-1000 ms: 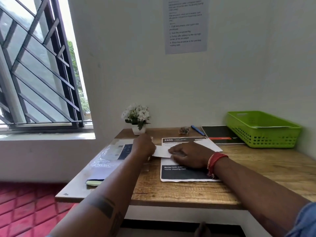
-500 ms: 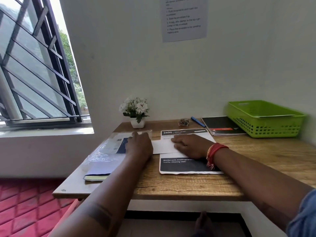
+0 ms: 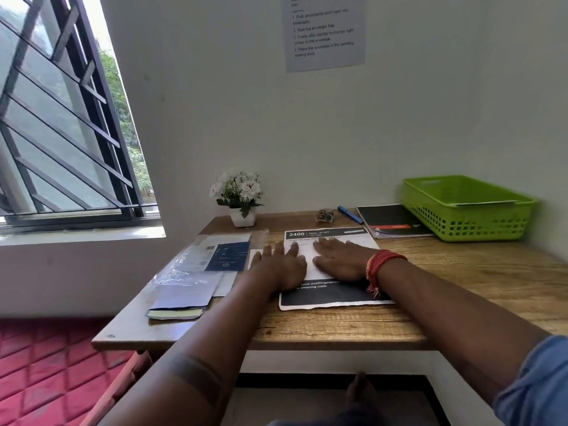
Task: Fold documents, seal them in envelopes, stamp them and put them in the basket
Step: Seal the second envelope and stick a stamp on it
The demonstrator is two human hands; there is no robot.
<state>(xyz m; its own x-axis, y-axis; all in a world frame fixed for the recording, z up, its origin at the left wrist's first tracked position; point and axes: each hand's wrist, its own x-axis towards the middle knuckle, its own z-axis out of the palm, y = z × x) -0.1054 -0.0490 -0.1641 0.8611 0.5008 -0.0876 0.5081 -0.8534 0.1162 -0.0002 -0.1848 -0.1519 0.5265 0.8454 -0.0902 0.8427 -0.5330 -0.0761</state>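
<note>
1. Left hand (image 3: pixel 281 265) and right hand (image 3: pixel 339 259) lie flat, fingers spread, pressing the white paper (image 3: pixel 309 265) (on a printed sheet) on the counter (image 3: pixel 461 287).
2. Uneven pressure could skew the crease.

Two hands (image 3: pixel 281 264) – one basket (image 3: pixel 467 209), one pen (image 3: pixel 350 214), one flowerpot (image 3: pixel 242 217), one wall notice (image 3: pixel 325 32).
</note>
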